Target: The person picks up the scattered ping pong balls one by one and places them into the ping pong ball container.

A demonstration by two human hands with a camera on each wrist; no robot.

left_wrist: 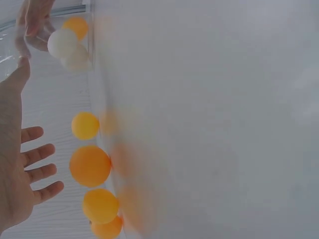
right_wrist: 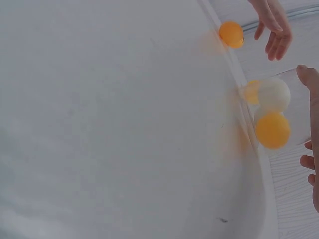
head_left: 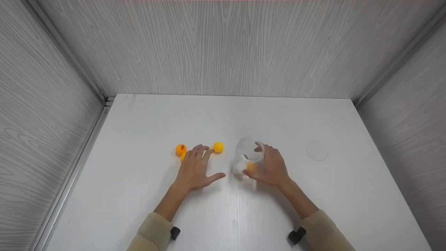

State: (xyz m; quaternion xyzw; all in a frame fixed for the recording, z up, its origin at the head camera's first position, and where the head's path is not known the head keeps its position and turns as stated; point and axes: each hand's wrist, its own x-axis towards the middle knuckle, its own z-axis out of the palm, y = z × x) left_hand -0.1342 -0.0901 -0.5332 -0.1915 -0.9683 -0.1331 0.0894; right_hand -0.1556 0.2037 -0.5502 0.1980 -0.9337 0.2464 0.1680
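Left to right along the white bench (head_left: 104, 202). Left of centre, nearer the bench's back edge than my sleeves, an orange ball (head_left: 181, 150); beside it a second ball (head_left: 183, 157), mostly covered by my left hand (head_left: 192, 170) in the head view. The left wrist view counts four loose balls, so my hand hides one from above. This hand is released: fingers straight, thumb spread, a gap to the balls from the wrist side. Just right of its fingertips, a yellow-orange ball (head_left: 218, 147).

Next, about mid-bench, a clear container (head_left: 244, 160), mouth up. My right hand (head_left: 273, 167) grasps it, thumb on the near side, fingers on the far; some fingers blur through the wall. Inside: a white ball (left_wrist: 63, 44), an orange ball (left_wrist: 76, 28), and a dimmer white shape (left_wrist: 77, 59), hard to make out. The right wrist view adds another orange ball (right_wrist: 252, 91); inside or beyond the wall, cannot tell.

Toward the bench's right edge, a clear disc (head_left: 317, 151), barely visible. Both sleeves (head_left: 151, 230) are cut off below.
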